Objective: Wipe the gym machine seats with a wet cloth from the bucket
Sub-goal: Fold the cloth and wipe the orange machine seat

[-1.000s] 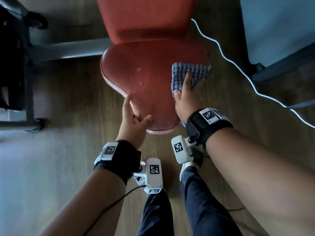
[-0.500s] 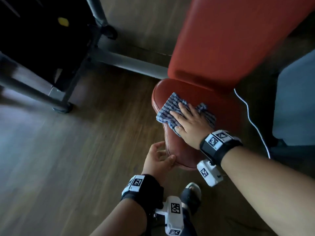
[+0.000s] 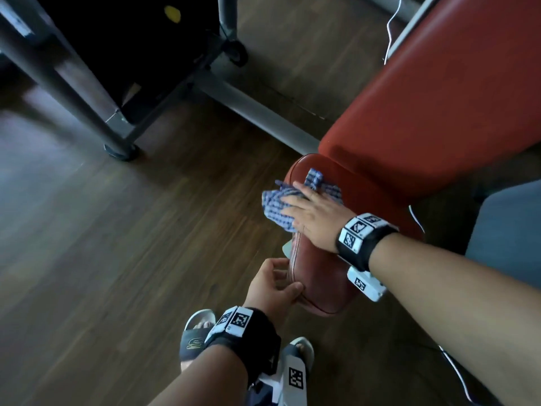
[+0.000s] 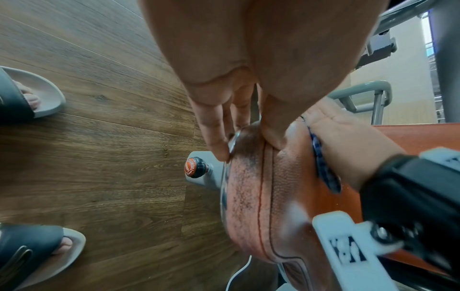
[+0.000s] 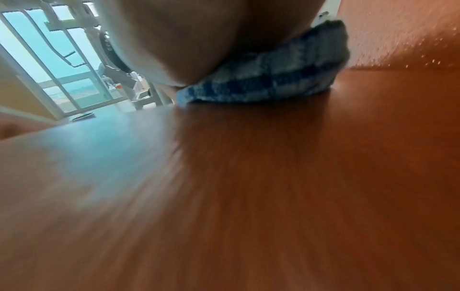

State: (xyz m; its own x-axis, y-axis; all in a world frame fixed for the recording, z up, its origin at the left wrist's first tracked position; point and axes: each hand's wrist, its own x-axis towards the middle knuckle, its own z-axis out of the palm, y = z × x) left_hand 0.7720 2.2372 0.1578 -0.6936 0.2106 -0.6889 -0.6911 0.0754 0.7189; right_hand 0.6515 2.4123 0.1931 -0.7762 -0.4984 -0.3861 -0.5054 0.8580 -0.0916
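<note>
Blue-checked wet cloth (image 3: 276, 207) lies under our flat, straight fingers at the red padded seat's (image 3: 320, 276) left edge; our right hand (image 3: 314, 219) presses it down. Our left hand (image 3: 273, 284) grips the seat's front-left rim, thumb on top.

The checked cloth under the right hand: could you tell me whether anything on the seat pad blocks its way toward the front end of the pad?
Nothing visible does. The right hand presses the checked cloth flat on the seat pad, whose surface ahead looks bare. The left hand grips only the pad's side edge.
</note>
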